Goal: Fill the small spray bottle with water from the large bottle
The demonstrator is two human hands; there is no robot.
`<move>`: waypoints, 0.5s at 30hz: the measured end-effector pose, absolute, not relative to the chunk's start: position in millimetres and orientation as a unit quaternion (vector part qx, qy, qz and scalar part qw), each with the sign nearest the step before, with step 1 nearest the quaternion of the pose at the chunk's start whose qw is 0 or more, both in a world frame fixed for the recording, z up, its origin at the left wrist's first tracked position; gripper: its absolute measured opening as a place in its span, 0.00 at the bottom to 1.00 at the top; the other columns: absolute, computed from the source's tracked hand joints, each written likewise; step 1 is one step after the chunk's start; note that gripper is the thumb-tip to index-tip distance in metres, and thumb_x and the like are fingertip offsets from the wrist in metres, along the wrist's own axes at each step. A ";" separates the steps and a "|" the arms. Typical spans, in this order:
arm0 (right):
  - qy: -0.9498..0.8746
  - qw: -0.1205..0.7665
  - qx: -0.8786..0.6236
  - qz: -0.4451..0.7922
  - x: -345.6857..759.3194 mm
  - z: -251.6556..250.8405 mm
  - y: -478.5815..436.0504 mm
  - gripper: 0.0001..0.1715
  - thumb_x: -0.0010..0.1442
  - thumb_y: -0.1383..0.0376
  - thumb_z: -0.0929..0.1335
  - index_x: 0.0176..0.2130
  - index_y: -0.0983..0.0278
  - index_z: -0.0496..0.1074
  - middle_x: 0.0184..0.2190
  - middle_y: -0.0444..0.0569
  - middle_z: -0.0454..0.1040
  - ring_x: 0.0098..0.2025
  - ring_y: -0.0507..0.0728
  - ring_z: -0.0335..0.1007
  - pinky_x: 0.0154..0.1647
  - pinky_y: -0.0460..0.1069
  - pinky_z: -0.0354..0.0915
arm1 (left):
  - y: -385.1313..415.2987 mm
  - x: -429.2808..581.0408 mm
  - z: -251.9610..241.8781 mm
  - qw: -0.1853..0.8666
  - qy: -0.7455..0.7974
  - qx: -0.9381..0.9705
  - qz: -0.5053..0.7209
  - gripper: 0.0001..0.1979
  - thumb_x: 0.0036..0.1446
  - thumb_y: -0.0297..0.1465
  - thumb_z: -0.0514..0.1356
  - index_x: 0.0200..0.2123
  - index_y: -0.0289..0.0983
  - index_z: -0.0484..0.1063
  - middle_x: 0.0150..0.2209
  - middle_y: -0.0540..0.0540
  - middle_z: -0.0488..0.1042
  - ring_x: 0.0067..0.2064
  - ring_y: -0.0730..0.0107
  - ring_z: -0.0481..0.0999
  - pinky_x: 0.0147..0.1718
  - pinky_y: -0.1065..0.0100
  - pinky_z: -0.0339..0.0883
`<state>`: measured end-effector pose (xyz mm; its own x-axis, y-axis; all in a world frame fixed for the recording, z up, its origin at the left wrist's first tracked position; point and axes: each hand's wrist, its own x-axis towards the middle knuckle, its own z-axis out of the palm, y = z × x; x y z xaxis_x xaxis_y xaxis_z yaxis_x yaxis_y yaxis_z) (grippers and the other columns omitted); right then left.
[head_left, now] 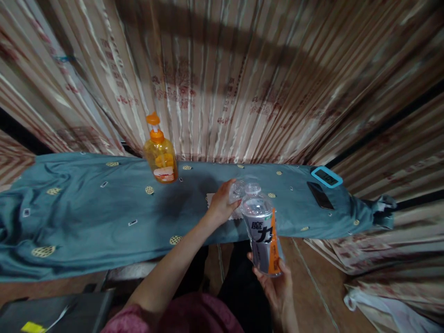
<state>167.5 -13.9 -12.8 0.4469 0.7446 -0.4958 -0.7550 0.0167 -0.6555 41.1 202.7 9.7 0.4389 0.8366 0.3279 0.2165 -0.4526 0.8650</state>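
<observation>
My right hand [274, 282] grips the lower end of a clear plastic drink bottle [262, 236] with a grey and orange label. The bottle tilts away from me, its neck end toward the blue-green cloth. Close by the neck, my left hand [222, 203] has its fingers closed around a small clear, cup-like piece [237, 189]. Its exact shape is hard to make out against the clear bottle. Under my left hand lies a white paper or cloth square [210, 198], mostly covered.
An orange pump bottle [161, 159] stands toward the back on the patterned cloth [104, 208] over a narrow table. At the right lie a phone [319, 195] and a blue-framed digital clock [326, 177]. A curtain [215, 92] hangs behind. A dark surface [62, 310] is at lower left.
</observation>
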 end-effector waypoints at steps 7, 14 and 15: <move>0.010 0.702 -0.482 0.524 168.9 -6.3 -19.7 0.32 0.28 0.53 0.87 0.36 0.58 0.86 0.34 0.53 0.88 0.33 0.68 0.87 0.24 0.50 0.80 | 197.7 43.2 9.1 0.376 0.348 0.763 0.395 0.32 0.55 0.26 0.67 0.62 0.40 0.64 0.61 0.38 0.74 0.64 0.51 0.73 0.65 0.51 0.68; 0.015 0.699 -0.492 0.519 168.7 2.8 -21.9 0.33 0.27 0.54 0.87 0.36 0.60 0.86 0.34 0.55 0.88 0.32 0.69 0.87 0.23 0.50 0.80 | 195.0 44.4 9.6 0.383 0.355 0.757 0.393 0.33 0.54 0.24 0.67 0.63 0.41 0.64 0.62 0.38 0.73 0.65 0.50 0.72 0.65 0.50 0.68; 0.015 0.699 -0.492 0.519 168.7 2.8 -22.3 0.33 0.27 0.54 0.87 0.36 0.59 0.87 0.34 0.54 0.88 0.32 0.69 0.87 0.23 0.50 0.80 | 194.6 44.5 10.2 0.386 0.356 0.755 0.393 0.33 0.54 0.24 0.67 0.63 0.41 0.64 0.62 0.38 0.73 0.65 0.50 0.72 0.65 0.51 0.68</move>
<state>168.7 -22.3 2.8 0.4615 0.7103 -0.5315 -0.7407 -0.0211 -0.6715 44.5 194.6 10.2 0.4381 0.8407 0.3184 0.2341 -0.4486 0.8625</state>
